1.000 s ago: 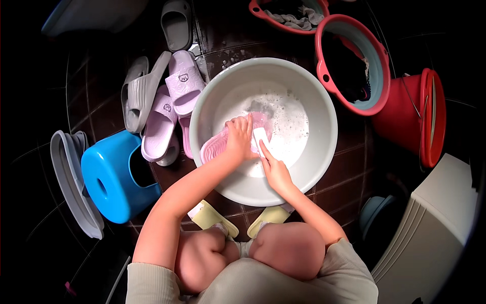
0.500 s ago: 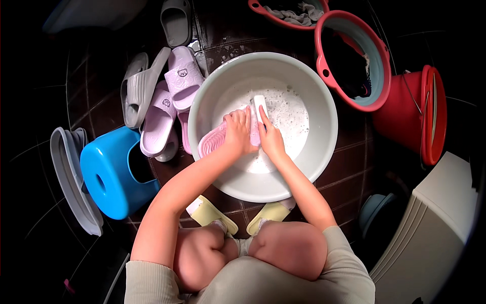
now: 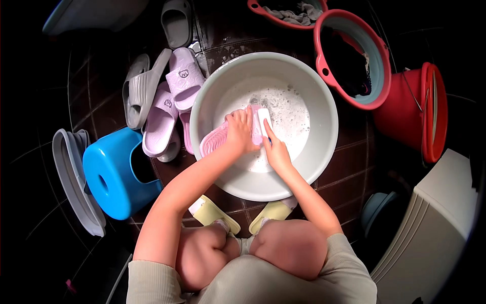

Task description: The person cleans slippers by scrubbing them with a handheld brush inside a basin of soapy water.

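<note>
A pink slipper (image 3: pixel 214 140) is held over the left part of a large pale basin (image 3: pixel 324 121) of soapy water (image 3: pixel 293 126). My left hand (image 3: pixel 240 133) is wrapped over the slipper's middle; its ridged sole end sticks out to the left. In my right hand (image 3: pixel 276 150) is a white scrubbing brush (image 3: pixel 264 120), gripped along its back, at the slipper's right-hand side. The brush's bristles are mostly hidden. Foam covers the water around both hands.
Lilac slippers (image 3: pixel 184 81) and grey slippers (image 3: pixel 144 93) lie left of the basin, by a blue stool (image 3: pixel 109 175). Red-rimmed tubs (image 3: pixel 329 78) and a red bucket (image 3: pixel 405 111) stand at the right. My feet in yellow slippers (image 3: pixel 215 212) are just below the basin.
My right hand and the brush have shifted slightly right and down along the slipper. My left hand keeps its hold in nearly the same place.
</note>
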